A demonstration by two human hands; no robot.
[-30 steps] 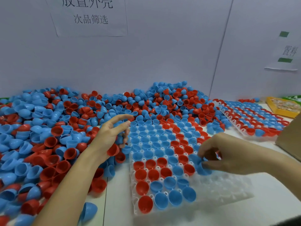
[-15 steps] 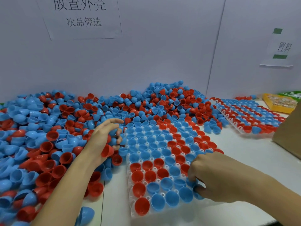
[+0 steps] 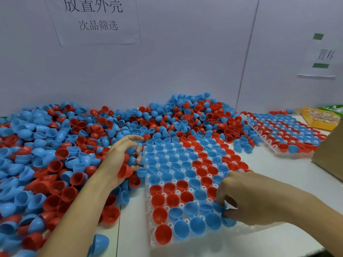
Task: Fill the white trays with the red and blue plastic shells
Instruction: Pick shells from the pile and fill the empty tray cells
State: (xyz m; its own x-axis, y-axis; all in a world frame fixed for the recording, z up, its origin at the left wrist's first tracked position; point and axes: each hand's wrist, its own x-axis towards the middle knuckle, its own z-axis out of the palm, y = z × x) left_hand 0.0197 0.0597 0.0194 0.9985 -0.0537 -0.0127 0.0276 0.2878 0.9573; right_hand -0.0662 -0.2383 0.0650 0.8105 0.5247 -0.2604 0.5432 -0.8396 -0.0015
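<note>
A blue shell (image 3: pixel 220 205) is pinched by the right hand (image 3: pixel 254 199) over the white tray (image 3: pixel 151 236); shells are clutched in the left hand (image 3: pixel 120 160). Neighbouring seated shells may be dislodged if it is pressed in tilted.

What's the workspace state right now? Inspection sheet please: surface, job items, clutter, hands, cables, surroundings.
Surface: white table, bare patches at the front and right.
Job's things: near white tray mostly filled with red and blue shells, its near right part under the right hand; second filled tray far right; big loose shell pile along the left and back.
Clutter: yellow tray with small items and cardboard box at the right edge.
Hands: left hand in the pile edge, holding several shells including a red shell; right hand pinching a blue shell over the near tray.
Cables: nothing seen.
Surroundings: white partition walls with two paper signs.
</note>
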